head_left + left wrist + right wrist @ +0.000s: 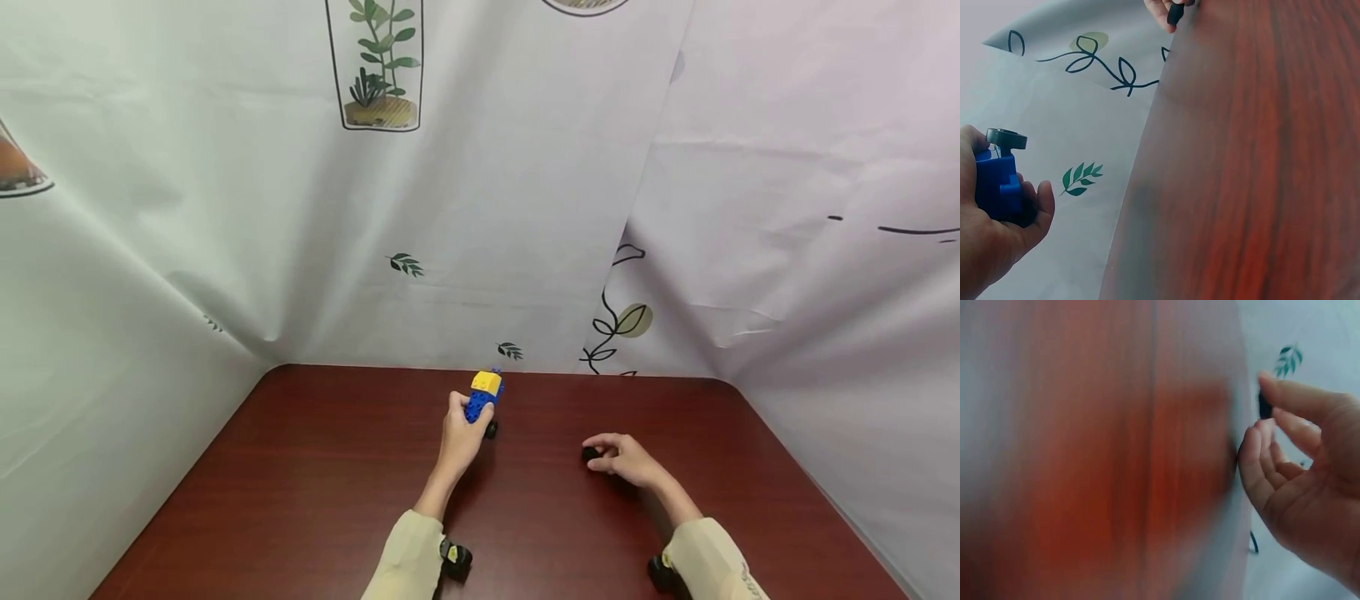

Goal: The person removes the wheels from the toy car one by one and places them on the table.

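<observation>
My left hand (459, 437) grips a toy brick car (482, 403) over the far middle of the table, thumb on one side and fingers on the other. Its studded body is blue with a yellow block on top. In the left wrist view a dark wheel (1007, 139) sticks out from the car's blue side, and the palm hides part of the body. Off to the right, my right hand (632, 462) pinches a small loose black wheel (590, 454) between thumb and fingertips. The right wrist view shows that black wheel (1265, 405) nearly edge-on.
A reddish-brown wood-grain table (315, 475) lies beneath both hands. Pale fabric (510, 208) with printed plants hangs behind the table's far edge and along its sides. Black devices are strapped to both wrists, over pale sleeves (408, 554).
</observation>
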Demonstrator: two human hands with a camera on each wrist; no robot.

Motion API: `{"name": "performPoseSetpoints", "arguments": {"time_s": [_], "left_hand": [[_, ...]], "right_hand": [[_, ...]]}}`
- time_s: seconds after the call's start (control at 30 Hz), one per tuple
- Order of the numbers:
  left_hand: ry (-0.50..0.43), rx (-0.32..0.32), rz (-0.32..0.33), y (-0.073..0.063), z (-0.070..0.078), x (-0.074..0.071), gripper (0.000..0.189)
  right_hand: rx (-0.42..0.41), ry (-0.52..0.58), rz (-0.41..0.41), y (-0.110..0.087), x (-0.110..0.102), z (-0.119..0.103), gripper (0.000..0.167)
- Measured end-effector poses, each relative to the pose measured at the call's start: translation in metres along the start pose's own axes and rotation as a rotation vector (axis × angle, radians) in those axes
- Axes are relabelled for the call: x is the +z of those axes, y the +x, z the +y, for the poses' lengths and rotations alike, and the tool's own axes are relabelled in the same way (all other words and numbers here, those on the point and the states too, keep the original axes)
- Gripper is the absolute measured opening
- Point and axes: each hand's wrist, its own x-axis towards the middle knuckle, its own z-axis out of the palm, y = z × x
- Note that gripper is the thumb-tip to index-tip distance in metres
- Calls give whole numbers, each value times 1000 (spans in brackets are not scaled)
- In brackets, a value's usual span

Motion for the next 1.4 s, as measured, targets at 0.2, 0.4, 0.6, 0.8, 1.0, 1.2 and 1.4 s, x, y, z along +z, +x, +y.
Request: {"name": "performPoseSetpoints", "arguments": {"time_s": [0.2,0.4,0.6,0.8,1.0,1.2,1.4], "left_hand": [[-4,3,-5,-1,-1,-4,31],[-26,-2,-4,3,-1,-10,31],[-41,-18,-12,2,-1,-11,31],[-63,-18,-9,2,-2,-12,32],[-62,-20,2,1,8,-16,29],[-60,-33,-20,-13,36,-22,25],[-71,-41,-35,-16,44,-22,25]], "right_hand": [[95,-27,155,-5,-18,15,39],[165,-45,236,-9,-30,25,44],[187,-55,273,-7,-33,30,41],[187,-52,281,-5,-30,37,38],[188,-53,273,-5,-30,39,39],[214,-42,264,-6,-31,37,51],[273,-15,344,-15,-29,24,56]]}}
